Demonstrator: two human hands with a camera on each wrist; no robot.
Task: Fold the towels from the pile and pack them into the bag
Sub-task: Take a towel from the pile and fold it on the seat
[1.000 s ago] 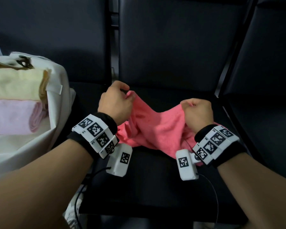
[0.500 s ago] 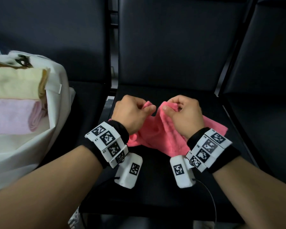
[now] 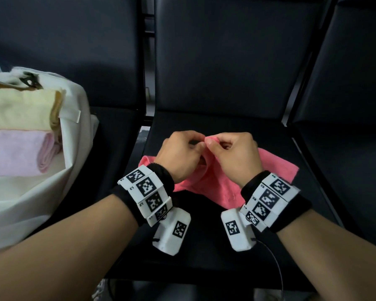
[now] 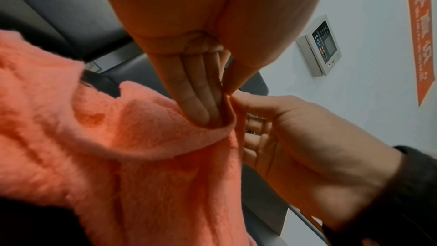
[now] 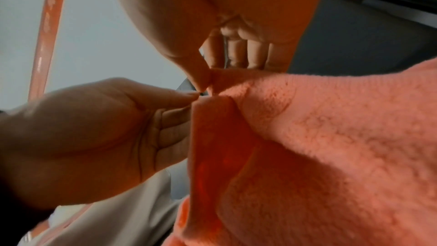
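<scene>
A coral-pink towel (image 3: 217,183) lies doubled on the black chair seat (image 3: 204,246) in the head view. My left hand (image 3: 199,146) and right hand (image 3: 211,144) meet above it, each pinching an upper corner of the towel between thumb and fingers. In the left wrist view, my left hand (image 4: 222,100) holds the towel (image 4: 94,147) edge right beside the right hand (image 4: 295,137). The right wrist view shows my right hand (image 5: 208,79) gripping its corner of the towel (image 5: 331,137), thumb tip against the left hand (image 5: 94,128). The white bag (image 3: 74,153) sits at left.
Inside the bag lie a folded yellow towel (image 3: 20,109) and a folded pale pink towel (image 3: 15,153). Black chair backs (image 3: 226,57) rise behind the seat, with another seat (image 3: 345,159) at right. A wall control panel (image 4: 319,46) shows in the left wrist view.
My hands, apart and stretching the towel one second ago, have come together, so its two corners meet and the towel hangs doubled onto the seat.
</scene>
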